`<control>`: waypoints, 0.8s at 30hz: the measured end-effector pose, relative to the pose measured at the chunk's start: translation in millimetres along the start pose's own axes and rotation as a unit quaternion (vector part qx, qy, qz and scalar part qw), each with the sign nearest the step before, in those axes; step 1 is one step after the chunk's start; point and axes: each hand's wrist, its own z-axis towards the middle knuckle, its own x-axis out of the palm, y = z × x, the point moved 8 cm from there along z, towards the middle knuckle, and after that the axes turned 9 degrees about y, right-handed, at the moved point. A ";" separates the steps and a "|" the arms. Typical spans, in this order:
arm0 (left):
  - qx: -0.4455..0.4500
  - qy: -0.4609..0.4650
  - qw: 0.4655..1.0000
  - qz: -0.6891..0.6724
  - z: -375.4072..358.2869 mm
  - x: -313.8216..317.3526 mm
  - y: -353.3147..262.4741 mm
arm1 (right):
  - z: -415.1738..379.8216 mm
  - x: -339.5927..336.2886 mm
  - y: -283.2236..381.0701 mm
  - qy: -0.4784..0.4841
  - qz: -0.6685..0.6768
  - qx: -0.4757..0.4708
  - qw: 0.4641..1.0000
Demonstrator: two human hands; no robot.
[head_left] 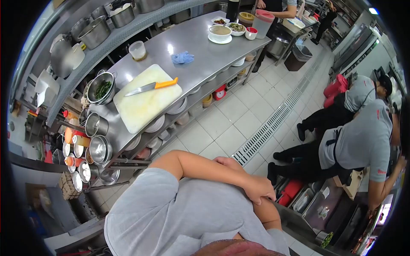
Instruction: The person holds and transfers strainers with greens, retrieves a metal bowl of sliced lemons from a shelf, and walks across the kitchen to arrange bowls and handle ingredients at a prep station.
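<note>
My arms are crossed in front of my grey shirt. My left hand [259, 190] is closed, with bent fingers against my right arm [267, 213]. Beyond my left forearm [213, 169], my right hand [229, 163] shows only in part, its fingers curled, and what it holds, if anything, is hidden. Away from both hands, a knife [151, 86] with an orange handle lies on a white cutting board [147, 100] on the steel table [160, 53]. A metal bowl [101, 87] of chopped greens stands left of the board.
Blue cloth [183, 57], a plastic container [137, 51] and a soup bowl [220, 33] stand on the table. Plates [177, 106] fill its lower shelf. Sauce bottles [80, 140] are at left. Two co-workers [356, 136] bend at the right; another person [277, 7] stands beyond the table. A drain [273, 123] crosses the floor.
</note>
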 end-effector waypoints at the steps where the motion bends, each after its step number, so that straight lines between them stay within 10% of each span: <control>1: -0.023 -0.014 0.999 -0.032 -8.2 -10.0 7.3 | 8.9 -3.9 3.0 0.005 -0.004 0.008 1.000; 24: -0.230 -0.104 0.966 -0.056 -102.2 -249.7 198.5 | 189.4 -197.2 26.8 0.151 -0.032 -0.047 0.987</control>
